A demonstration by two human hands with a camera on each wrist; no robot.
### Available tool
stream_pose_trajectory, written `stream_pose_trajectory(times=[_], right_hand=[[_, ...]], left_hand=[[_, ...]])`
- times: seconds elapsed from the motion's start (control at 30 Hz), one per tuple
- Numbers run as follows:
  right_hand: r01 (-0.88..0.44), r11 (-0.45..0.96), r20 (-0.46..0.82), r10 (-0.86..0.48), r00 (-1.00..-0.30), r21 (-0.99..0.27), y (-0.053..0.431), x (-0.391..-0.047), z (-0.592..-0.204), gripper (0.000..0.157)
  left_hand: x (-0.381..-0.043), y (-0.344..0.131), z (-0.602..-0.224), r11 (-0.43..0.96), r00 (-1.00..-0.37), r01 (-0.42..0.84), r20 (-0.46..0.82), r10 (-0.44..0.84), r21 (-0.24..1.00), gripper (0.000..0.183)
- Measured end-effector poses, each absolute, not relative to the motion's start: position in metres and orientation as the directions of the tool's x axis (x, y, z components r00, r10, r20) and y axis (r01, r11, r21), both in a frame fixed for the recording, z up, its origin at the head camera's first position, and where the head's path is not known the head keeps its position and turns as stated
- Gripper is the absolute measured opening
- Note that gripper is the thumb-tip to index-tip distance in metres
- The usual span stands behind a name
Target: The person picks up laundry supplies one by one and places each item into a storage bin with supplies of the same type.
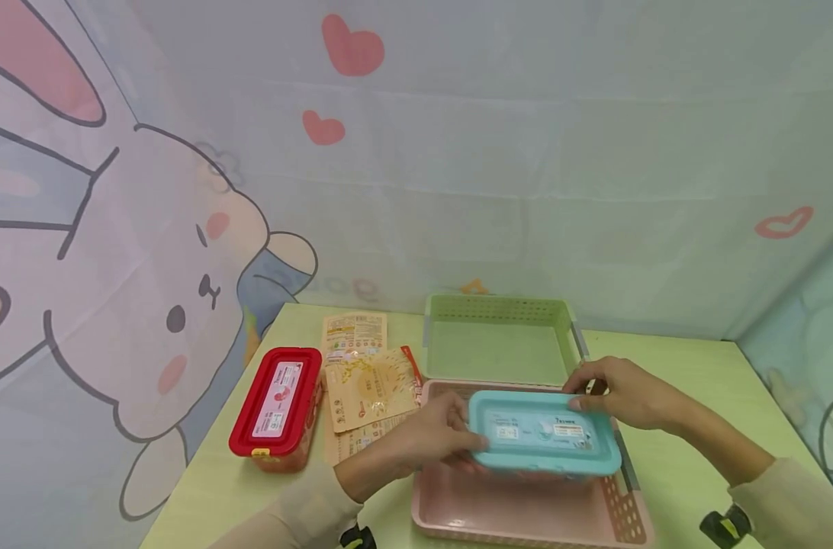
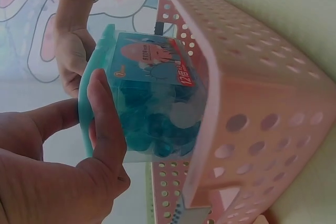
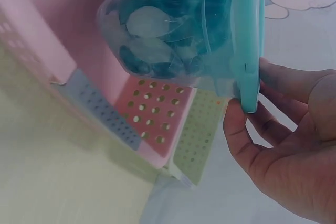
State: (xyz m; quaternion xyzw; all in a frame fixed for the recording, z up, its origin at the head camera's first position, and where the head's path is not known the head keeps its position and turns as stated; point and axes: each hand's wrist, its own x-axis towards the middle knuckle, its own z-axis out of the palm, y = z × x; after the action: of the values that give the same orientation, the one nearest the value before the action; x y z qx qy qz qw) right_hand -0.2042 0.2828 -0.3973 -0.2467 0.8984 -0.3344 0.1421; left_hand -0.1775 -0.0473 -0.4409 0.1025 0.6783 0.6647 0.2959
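A clear plastic box of laundry pods with a teal lid (image 1: pixel 543 432) is held level over the pink basket (image 1: pixel 519 507). Blue and white pods (image 2: pixel 157 124) show through its side wall in the left wrist view. My left hand (image 1: pixel 426 436) grips the left end of the lid, thumb and fingers around its rim. At the far right corner, my right hand (image 1: pixel 625 394) pinches the lid's edge. The lower part of the box (image 3: pixel 163 45) sits inside the basket's opening in the right wrist view.
Behind the pink basket stands a green basket (image 1: pixel 495 343). A red-lidded box (image 1: pixel 277 400) is at the left on the pale green table (image 1: pixel 705 381), beside several flat beige packets (image 1: pixel 371 390). A printed cloth (image 1: pixel 458 175) hangs behind.
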Motion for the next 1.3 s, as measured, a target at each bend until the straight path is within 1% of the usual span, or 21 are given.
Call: stream_pose_trajectory(times=[0.27,0.5,0.73,0.87,0.97,1.17,1.3], right_hand=[[-0.286,0.669,-0.153,-0.516,-0.843,-0.686,0.287,-0.198,-0.408,0.017],[-0.266,0.668,-0.168,-0.511,-0.843,-0.695,0.292,-0.195,-0.415,0.019],[-0.232,0.664,-0.200,-0.507,-0.839,-0.710,0.295,-0.193,-0.423,0.011],[-0.259,0.643,-0.183,-0.537,-0.824,-0.721,0.297,-0.192,-0.428,0.008],[-0.272,0.633,-0.176,-0.552,-0.815,-0.725,0.299,-0.191,-0.431,0.009],[-0.260,0.660,-0.200,-0.536,-0.820,-0.705,0.301,-0.190,-0.432,0.011],[-0.284,0.655,-0.187,-0.551,-0.813,-0.700,0.303,-0.189,-0.432,0.009]], left_hand=[[-0.174,-0.041,-0.449,0.125,-0.783,-0.280,-0.302,0.544,0.952,0.034],[-0.172,-0.037,-0.455,0.144,-0.788,-0.272,-0.306,0.534,0.952,0.035],[-0.167,-0.034,-0.459,0.195,-0.779,-0.250,-0.317,0.540,0.948,0.035],[-0.164,-0.032,-0.462,0.193,-0.774,-0.249,-0.315,0.550,0.949,0.034],[-0.163,-0.030,-0.467,0.197,-0.775,-0.242,-0.311,0.550,0.950,0.035],[-0.160,-0.027,-0.471,0.201,-0.774,-0.235,-0.308,0.553,0.951,0.035],[-0.158,-0.028,-0.469,0.197,-0.759,-0.229,-0.302,0.576,0.953,0.034]])
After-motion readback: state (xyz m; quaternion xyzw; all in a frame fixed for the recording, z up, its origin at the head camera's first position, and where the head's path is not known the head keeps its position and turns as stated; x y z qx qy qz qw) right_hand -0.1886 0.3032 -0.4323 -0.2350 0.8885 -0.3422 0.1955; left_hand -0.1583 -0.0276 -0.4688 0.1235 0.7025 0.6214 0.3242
